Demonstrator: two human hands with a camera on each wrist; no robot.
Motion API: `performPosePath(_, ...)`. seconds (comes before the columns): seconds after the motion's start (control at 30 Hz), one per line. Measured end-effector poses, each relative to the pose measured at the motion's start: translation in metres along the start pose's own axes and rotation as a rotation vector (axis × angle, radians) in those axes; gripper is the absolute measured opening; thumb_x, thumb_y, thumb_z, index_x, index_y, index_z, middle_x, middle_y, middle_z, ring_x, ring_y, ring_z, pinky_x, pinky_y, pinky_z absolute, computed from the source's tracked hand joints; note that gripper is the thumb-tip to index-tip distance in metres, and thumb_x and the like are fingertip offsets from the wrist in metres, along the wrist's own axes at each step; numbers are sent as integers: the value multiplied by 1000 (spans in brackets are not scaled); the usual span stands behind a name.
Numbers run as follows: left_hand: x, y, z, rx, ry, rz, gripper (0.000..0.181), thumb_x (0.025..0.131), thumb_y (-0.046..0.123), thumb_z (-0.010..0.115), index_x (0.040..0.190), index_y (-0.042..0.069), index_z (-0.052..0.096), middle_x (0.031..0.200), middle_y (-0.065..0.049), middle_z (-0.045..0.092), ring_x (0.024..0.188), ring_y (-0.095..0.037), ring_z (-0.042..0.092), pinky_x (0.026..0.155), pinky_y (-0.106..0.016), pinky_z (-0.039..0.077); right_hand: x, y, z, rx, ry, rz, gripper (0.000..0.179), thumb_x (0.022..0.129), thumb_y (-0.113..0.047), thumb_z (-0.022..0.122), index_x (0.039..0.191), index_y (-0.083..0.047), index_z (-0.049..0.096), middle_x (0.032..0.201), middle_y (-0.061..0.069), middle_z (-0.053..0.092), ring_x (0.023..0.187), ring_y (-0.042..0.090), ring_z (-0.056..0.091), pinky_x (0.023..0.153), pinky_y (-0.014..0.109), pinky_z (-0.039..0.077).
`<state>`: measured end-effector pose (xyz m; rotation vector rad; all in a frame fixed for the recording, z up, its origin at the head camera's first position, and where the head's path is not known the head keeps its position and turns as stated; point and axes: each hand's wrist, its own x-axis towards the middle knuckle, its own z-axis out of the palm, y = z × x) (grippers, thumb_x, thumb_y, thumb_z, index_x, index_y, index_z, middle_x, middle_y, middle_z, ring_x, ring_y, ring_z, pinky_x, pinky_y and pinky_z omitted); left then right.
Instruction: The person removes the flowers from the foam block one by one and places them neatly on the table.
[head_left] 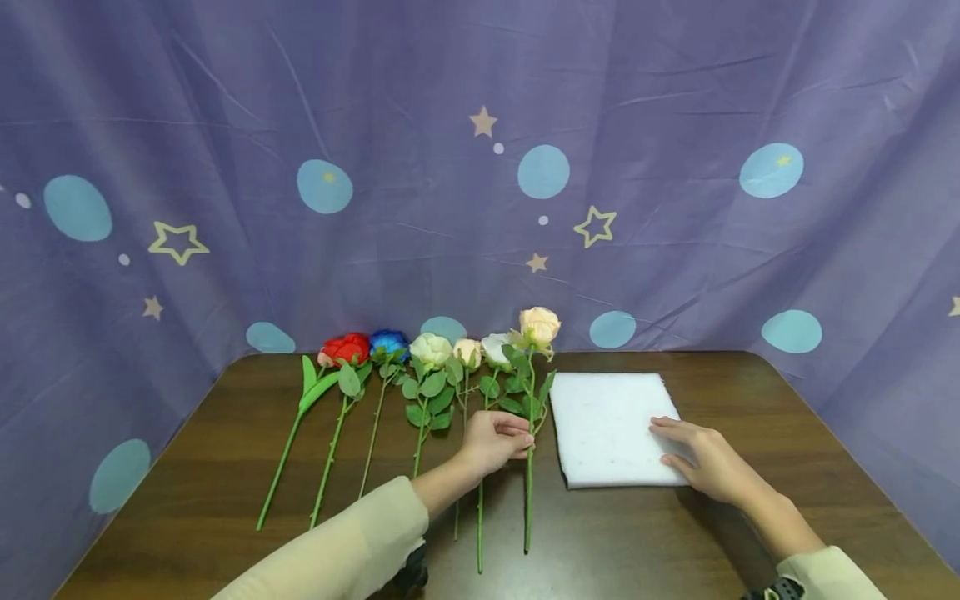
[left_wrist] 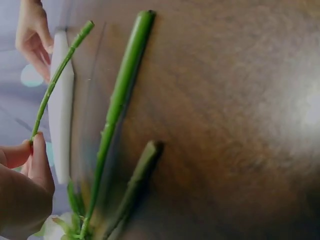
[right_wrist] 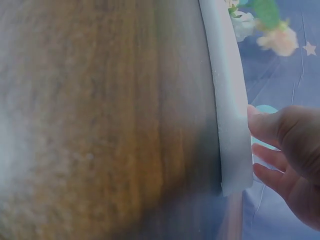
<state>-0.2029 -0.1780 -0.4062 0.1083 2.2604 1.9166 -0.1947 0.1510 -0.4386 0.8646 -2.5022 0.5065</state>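
Observation:
My left hand point(head_left: 495, 442) pinches the green stem of a cream-peach artificial rose point(head_left: 539, 327), whose bloom rises above the table's back edge. In the left wrist view, thumb and fingertips meet on that stem point(left_wrist: 55, 80), which is lifted off the tabletop. On the right lies a white foam slab point(head_left: 611, 429), square and flat. My right hand point(head_left: 705, 458) rests at its right edge, fingers relaxed and fingertips over the top surface. The right wrist view shows the slab's side point(right_wrist: 232, 125) with the thumb right at its upper edge.
Left of my left hand, more artificial flowers lie in a row: a red one point(head_left: 347, 347), a blue one point(head_left: 389, 342), a pale green one point(head_left: 431, 350), a small peach one point(head_left: 468, 353) and a white one point(head_left: 495, 348). A patterned purple curtain point(head_left: 420, 208) hangs behind the wooden table point(head_left: 615, 542).

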Motion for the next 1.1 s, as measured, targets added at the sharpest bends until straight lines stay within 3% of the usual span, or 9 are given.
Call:
performPosePath(0.2, 3, -12, 1, 59, 33, -56, 15, 80, -9, 69, 94, -13, 68, 83, -27, 72, 66, -22, 73, 61, -27, 62, 0, 2, 6, -14, 23, -8, 43, 64, 4, 81, 106, 0, 70, 108, 14, 72, 97, 35, 68, 96, -2, 37)
performPosePath(0.37, 5, -19, -1, 101, 76, -73, 11, 78, -11, 67, 89, -12, 70, 79, -25, 72, 62, -19, 72, 59, -26, 61, 2, -1, 12, -40, 46, -15, 39, 63, 3, 82, 101, -2, 71, 104, 12, 72, 96, 30, 68, 87, 24, 53)
performPosePath(0.5, 5, -19, -1, 128, 96, -80, 14, 78, -11, 65, 91, -10, 71, 80, -23, 73, 63, -18, 71, 60, -25, 61, 4, -2, 12, -54, 43, -13, 37, 61, 4, 83, 96, -3, 71, 100, 9, 72, 93, 28, 67, 81, 41, 55)
performPosePath(0.67, 3, -8, -8, 158, 77, -84, 18, 81, -5, 68, 99, -8, 71, 87, -21, 74, 74, -25, 73, 67, -28, 62, 10, -1, 9, -53, 42, -8, 34, 61, 6, 83, 92, -3, 72, 94, 8, 70, 89, 26, 66, 77, 45, 56)
performPosePath(0.87, 4, 4, -38, 195, 53, 25, 20, 88, 2, 66, 106, -6, 69, 97, -22, 73, 85, -28, 73, 74, -32, 62, 14, 2, 11, -20, 18, 61, 32, 66, 5, 81, 96, -3, 72, 97, 8, 71, 92, 27, 67, 80, 47, 55)
performPosePath(0.97, 2, 8, -60, 267, 90, 96, 20, 88, 3, 66, 106, -4, 69, 99, -20, 73, 84, -26, 71, 73, -32, 61, 15, 3, 13, 0, 14, 80, 32, 68, 5, 79, 98, -2, 72, 98, 9, 71, 93, 28, 68, 81, 48, 54)
performPosePath(1.1, -3, 12, -91, 306, 144, 122, 22, 89, 6, 65, 109, -3, 68, 104, -20, 72, 90, -31, 69, 77, -38, 60, 16, 3, 14, 3, 20, 76, 31, 71, 3, 78, 101, -1, 71, 100, 11, 71, 95, 28, 67, 82, 48, 54)
